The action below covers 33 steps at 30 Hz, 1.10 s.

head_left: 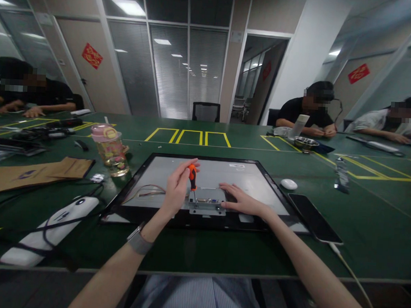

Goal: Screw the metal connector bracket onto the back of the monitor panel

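Observation:
A flat display panel [259,180] lies face down before me, its pale metal back up and a black frame around it. Near its front edge sits a metal bracket [207,210] with connector ports. My left hand [179,185] is closed around an orange and black screwdriver [192,176], held nearly upright with its tip down at the bracket's left side. Whether the tip sits in a screw is too small to tell. My right hand [240,199] rests with fingers spread at the bracket's right end. Thin wires [145,188] run across the panel on the left.
A drink bottle [111,151], a paper bag [35,175] and a white power strip [55,229] with black cables are at left. To the right lie a white earbud case [289,184] and a phone [314,218] on a cable. A metal bowl [305,143] stands farther back, near seated people.

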Each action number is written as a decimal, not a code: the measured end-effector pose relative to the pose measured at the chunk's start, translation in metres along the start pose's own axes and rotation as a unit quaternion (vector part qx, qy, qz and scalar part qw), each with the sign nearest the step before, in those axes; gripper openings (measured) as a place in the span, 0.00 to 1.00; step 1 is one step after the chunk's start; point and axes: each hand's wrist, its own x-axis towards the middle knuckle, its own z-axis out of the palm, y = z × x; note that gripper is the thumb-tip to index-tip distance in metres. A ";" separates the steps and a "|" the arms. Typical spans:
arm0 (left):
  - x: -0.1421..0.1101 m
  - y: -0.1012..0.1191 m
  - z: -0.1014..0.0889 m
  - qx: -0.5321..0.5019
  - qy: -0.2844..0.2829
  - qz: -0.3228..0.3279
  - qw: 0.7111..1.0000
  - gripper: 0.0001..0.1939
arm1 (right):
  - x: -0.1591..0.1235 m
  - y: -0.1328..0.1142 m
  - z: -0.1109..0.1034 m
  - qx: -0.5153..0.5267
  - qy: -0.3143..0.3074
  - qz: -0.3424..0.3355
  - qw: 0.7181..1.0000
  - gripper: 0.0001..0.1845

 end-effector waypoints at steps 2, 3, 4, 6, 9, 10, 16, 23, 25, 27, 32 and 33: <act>0.000 -0.001 0.000 -0.002 -0.004 -0.001 1.000 0.16 | 0.000 0.000 0.000 0.002 0.002 0.001 1.000 0.41; 0.000 -0.002 0.000 0.005 -0.005 0.007 1.000 0.15 | 0.000 -0.001 0.000 0.002 0.002 0.004 1.000 0.41; 0.000 -0.003 0.000 0.015 -0.004 0.019 1.000 0.13 | 0.000 -0.001 0.000 0.001 0.001 0.007 1.000 0.41; 0.001 -0.006 0.000 0.038 0.002 0.043 0.998 0.10 | 0.000 -0.001 0.000 0.001 0.000 0.012 1.000 0.42; 0.001 -0.007 0.000 0.059 0.012 0.057 0.997 0.07 | -0.001 -0.002 -0.001 0.006 0.000 0.015 1.000 0.42; 0.001 -0.006 -0.001 0.064 0.013 0.059 0.996 0.08 | -0.001 -0.002 -0.001 0.006 -0.002 0.016 1.000 0.42; 0.000 0.002 -0.001 0.031 -0.004 0.048 0.998 0.16 | -0.001 -0.003 -0.002 0.003 -0.006 0.022 1.000 0.42; 0.001 -0.006 0.000 0.060 0.011 0.071 0.996 0.07 | 0.000 0.001 0.000 0.005 0.002 0.008 1.000 0.41; 0.001 -0.007 0.000 0.071 0.038 0.080 0.994 0.05 | 0.001 0.002 0.001 0.006 0.004 0.003 1.000 0.41; 0.002 -0.007 0.000 0.076 0.059 0.084 0.992 0.04 | 0.001 0.003 0.002 0.005 0.008 0.002 1.000 0.41; 0.001 0.000 0.000 0.068 0.076 0.071 0.992 0.08 | 0.000 0.002 0.001 0.005 0.010 -0.001 1.000 0.40; 0.001 0.001 0.000 0.068 0.070 0.065 0.993 0.09 | 0.000 0.002 0.001 0.006 0.010 0.000 1.000 0.39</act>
